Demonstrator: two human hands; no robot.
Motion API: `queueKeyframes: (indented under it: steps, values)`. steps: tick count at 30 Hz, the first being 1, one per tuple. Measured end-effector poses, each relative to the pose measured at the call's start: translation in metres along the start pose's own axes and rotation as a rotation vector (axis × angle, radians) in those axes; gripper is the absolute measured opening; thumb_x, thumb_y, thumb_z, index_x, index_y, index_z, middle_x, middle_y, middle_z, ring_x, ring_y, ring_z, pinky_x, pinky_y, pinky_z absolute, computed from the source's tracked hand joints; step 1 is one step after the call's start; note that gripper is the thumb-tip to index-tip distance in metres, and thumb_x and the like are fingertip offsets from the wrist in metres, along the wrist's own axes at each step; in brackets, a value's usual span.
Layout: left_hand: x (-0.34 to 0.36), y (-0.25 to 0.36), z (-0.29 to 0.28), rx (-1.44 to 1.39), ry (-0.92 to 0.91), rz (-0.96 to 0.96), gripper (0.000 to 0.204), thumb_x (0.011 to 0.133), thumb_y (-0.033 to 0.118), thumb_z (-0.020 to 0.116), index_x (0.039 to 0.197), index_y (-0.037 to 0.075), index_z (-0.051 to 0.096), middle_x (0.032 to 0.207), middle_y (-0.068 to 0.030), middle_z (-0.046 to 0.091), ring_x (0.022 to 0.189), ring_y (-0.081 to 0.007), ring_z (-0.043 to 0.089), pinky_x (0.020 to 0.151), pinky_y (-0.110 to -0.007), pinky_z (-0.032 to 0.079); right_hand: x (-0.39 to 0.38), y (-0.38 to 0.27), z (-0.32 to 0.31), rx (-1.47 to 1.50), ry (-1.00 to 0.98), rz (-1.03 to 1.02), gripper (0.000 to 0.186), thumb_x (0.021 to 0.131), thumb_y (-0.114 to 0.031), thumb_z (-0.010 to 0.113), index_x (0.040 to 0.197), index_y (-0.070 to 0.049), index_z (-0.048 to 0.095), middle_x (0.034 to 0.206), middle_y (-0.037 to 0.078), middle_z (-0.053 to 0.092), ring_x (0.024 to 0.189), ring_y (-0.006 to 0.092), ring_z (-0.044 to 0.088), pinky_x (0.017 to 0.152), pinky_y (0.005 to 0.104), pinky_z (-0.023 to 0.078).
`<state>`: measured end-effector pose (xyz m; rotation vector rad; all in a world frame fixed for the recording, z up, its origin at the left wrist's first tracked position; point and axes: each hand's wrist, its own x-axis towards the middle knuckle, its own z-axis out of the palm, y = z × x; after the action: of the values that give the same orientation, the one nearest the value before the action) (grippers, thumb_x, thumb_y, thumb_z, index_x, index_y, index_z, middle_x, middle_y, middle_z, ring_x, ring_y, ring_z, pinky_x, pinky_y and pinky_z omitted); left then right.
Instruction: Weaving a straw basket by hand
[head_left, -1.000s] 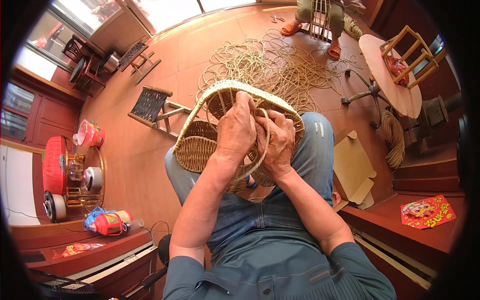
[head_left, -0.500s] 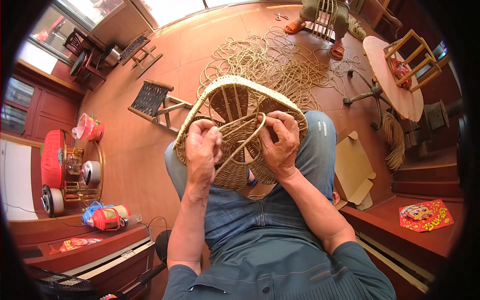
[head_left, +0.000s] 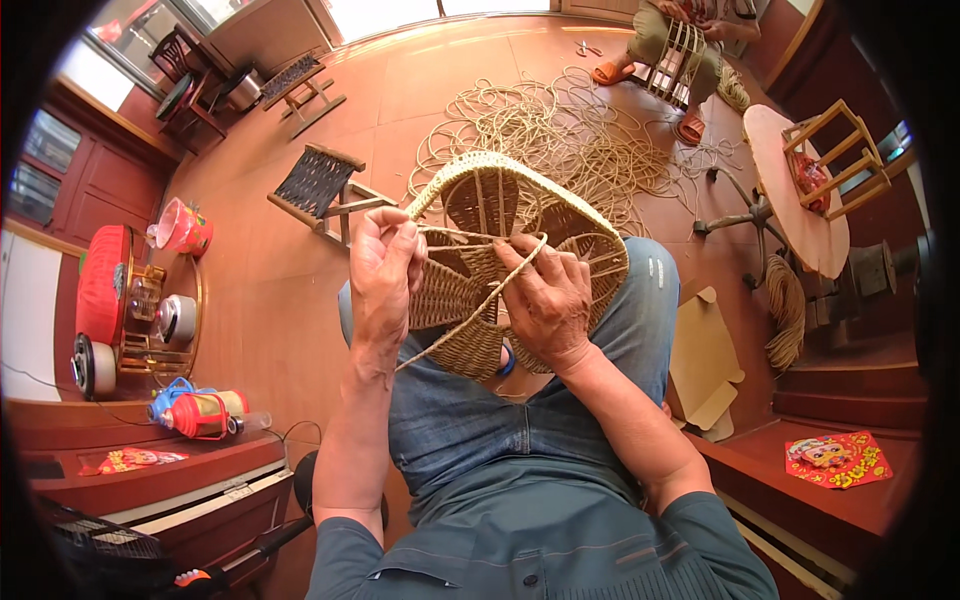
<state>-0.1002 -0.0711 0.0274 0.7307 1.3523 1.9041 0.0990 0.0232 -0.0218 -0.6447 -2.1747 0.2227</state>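
Observation:
A woven basket-like piece of tan cord (head_left: 470, 345) rests between my knees, with a pale bound rim and petal-shaped panels around its openings. My left hand (head_left: 383, 275) is at its left edge, fingers pinched on a strand of cord (head_left: 455, 236) stretched across toward the other hand. My right hand (head_left: 548, 305) is over the middle of the piece, its fingertips closed on the cord near the strands. From the right fingers a loose cord end (head_left: 440, 337) slants down left, past the left wrist. The fingers hide part of the weave.
A wide tangle of cord (head_left: 540, 130) lies on the floor ahead. A low stool with a black woven seat (head_left: 318, 182) stands left of my knees. Flattened cardboard (head_left: 705, 360) lies at right. Another person, in orange sandals (head_left: 612, 74), sits at the far right with a wooden frame.
My left hand has moved left and up, drawing the strand out straighter. My right hand has moved slightly left and lower; the loose cord end now hangs beside the left wrist. The view has shifted.

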Motion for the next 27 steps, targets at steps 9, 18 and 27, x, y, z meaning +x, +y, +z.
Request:
queueKeyframes:
  steps: [9, 18, 27]
  values:
    - [0.035, 0.014, 0.024, -0.051, 0.016, 0.057, 0.013, 0.114, 0.015, 0.063, 0.126, 0.012, 0.058, 0.091, 0.0001, 0.064, 0.068, -0.0053, 0.051, 0.055, -0.019, 0.04, -0.002, -0.005, 0.0, 0.02, -0.043, 0.056, 0.055, 0.092, -0.014, 0.076, 0.146, -0.017, 0.071, 0.133, 0.006, 0.069, 0.109, 0.0269, 0.066, 0.092, 0.0427, 0.047]
    - [0.071, 0.027, 0.074, 0.128, -0.183, 0.107, 0.016, 0.115, 0.01, 0.056, 0.127, 0.001, 0.057, 0.096, -0.0065, 0.07, 0.075, -0.0102, 0.063, 0.067, -0.026, 0.055, 0.003, -0.011, 0.006, 0.012, -0.079, 0.089, 0.056, 0.093, -0.019, 0.079, 0.148, -0.015, 0.067, 0.131, 0.007, 0.066, 0.107, 0.0263, 0.066, 0.089, 0.0432, 0.046]
    - [0.037, 0.021, 0.067, 0.484, -0.006, 0.305, 0.018, 0.116, 0.016, 0.057, 0.119, -0.001, 0.057, 0.096, -0.0151, 0.072, 0.076, -0.0199, 0.073, 0.067, -0.034, 0.058, 0.008, -0.012, 0.006, 0.017, -0.104, 0.127, 0.049, 0.092, -0.023, 0.081, 0.14, -0.016, 0.07, 0.129, 0.009, 0.065, 0.109, 0.0286, 0.066, 0.088, 0.0445, 0.046]
